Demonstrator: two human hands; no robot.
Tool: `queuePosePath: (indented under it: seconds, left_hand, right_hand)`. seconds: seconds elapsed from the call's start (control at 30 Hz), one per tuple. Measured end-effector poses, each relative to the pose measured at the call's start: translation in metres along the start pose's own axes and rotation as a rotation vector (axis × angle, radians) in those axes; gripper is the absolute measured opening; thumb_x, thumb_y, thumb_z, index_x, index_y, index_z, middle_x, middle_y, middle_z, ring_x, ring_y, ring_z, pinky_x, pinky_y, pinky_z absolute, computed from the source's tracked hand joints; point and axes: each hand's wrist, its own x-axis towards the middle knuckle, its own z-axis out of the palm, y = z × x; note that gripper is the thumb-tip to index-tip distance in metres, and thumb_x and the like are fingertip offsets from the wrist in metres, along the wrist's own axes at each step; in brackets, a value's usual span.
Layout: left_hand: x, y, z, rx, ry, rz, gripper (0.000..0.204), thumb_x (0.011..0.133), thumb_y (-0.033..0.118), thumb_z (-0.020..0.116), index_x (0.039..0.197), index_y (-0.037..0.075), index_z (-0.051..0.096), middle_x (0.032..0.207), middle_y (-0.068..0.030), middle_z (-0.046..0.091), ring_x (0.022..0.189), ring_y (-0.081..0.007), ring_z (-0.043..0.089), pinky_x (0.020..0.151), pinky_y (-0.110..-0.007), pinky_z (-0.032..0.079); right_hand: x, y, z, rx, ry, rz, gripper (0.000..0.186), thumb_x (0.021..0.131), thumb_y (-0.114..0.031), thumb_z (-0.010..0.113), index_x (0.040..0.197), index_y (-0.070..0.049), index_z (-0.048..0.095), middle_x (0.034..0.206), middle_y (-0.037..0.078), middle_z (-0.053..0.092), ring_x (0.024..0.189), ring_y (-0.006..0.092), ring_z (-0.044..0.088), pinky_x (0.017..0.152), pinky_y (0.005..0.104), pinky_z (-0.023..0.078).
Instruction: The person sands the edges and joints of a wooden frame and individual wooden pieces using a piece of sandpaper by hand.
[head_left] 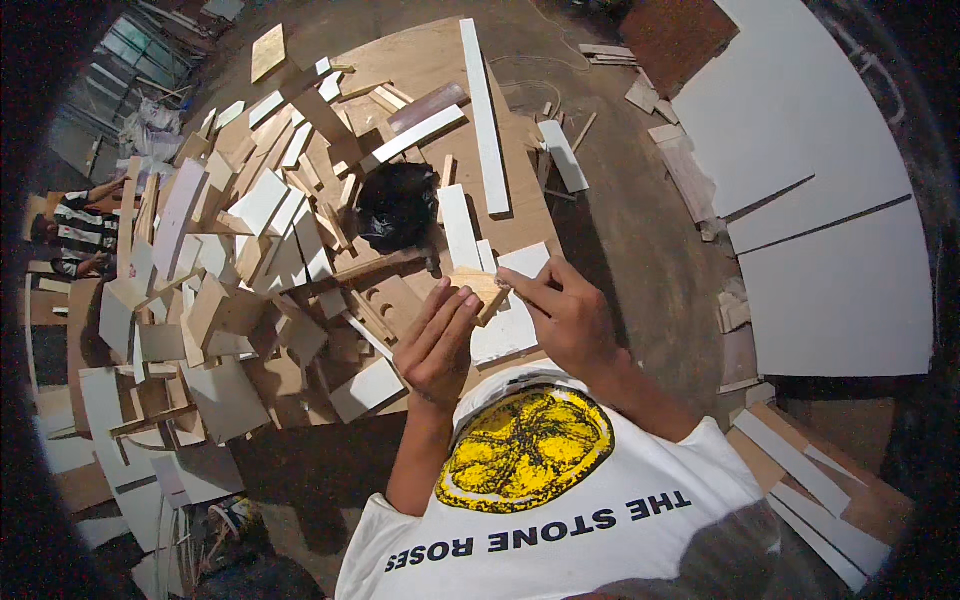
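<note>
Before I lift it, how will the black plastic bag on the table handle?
Likely floppy: the black plastic bag looks thin and crumpled. Probably sags rather than rolls, given its lumpy, irregular shape on the wooden table. Weight unclear: contents hidden.

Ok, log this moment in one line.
left hand: holding small wooden piece | right hand: at its right end | beyond: black plastic bag, long white board

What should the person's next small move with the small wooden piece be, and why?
Probably to steady the small wooden piece with the left hand while the right hand works at its corner: the left fingers hold its left side, and the right fingertips are at its right corner. Whether they pinch something small there is unclear.
</note>
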Motion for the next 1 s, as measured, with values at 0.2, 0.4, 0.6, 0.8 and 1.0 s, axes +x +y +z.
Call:
queuePosePath:
  seconds: [0.2,0.4,0.6,0.8,1.0]
  left_hand:
    - [0.000,-0.006,0.007,0.050,-0.031,0.045,0.021,0.082,-0.004,0.078,0.102,0.004,0.079,0.104,-0.0117,0.078,0.112,-0.0315,0.072,0.095,-0.039,0.060]
    - [-0.002,-0.013,0.015,0.049,-0.009,0.043,0.022,0.083,-0.003,0.079,0.103,0.004,0.080,0.105,-0.0118,0.078,0.111,-0.0303,0.073,0.095,-0.039,0.060]
    - [-0.008,-0.015,0.021,-0.031,0.034,-0.068,0.027,0.084,-0.003,0.078,0.109,0.005,0.078,0.107,-0.0144,0.077,0.109,-0.0311,0.073,0.094,-0.039,0.060]
    - [-0.012,-0.003,0.015,-0.089,0.065,-0.244,0.036,0.082,-0.009,0.075,0.116,0.003,0.076,0.106,-0.0167,0.077,0.101,-0.0282,0.076,0.090,-0.036,0.060]
    - [-0.012,0.011,0.019,-0.453,0.046,-0.503,0.034,0.083,-0.007,0.078,0.116,-0.005,0.072,0.105,-0.0148,0.075,0.094,-0.0215,0.073,0.082,-0.034,0.061]
  right_hand:
    - [-0.005,0.004,0.004,-0.119,-0.001,0.009,0.044,0.085,-0.002,0.067,0.125,-0.019,0.074,0.084,0.008,0.058,0.067,0.0230,0.064,0.059,0.0367,0.056]
    - [-0.001,0.015,0.014,-0.029,0.054,-0.004,0.046,0.083,0.000,0.072,0.124,-0.021,0.076,0.082,0.008,0.057,0.069,0.0239,0.063,0.061,0.0368,0.054]
    - [-0.014,0.000,0.020,-0.016,0.025,0.021,0.044,0.084,0.002,0.071,0.121,-0.020,0.077,0.081,0.008,0.058,0.070,0.0239,0.064,0.062,0.0367,0.054]
    - [0.004,0.018,-0.002,0.189,0.149,0.187,0.042,0.088,-0.006,0.074,0.129,-0.013,0.072,0.092,0.011,0.064,0.081,0.0231,0.068,0.074,0.0327,0.055]
    - [-0.004,0.008,0.004,0.426,0.116,0.173,0.040,0.088,-0.011,0.077,0.127,-0.009,0.071,0.104,0.012,0.069,0.093,0.0215,0.070,0.085,0.0332,0.055]
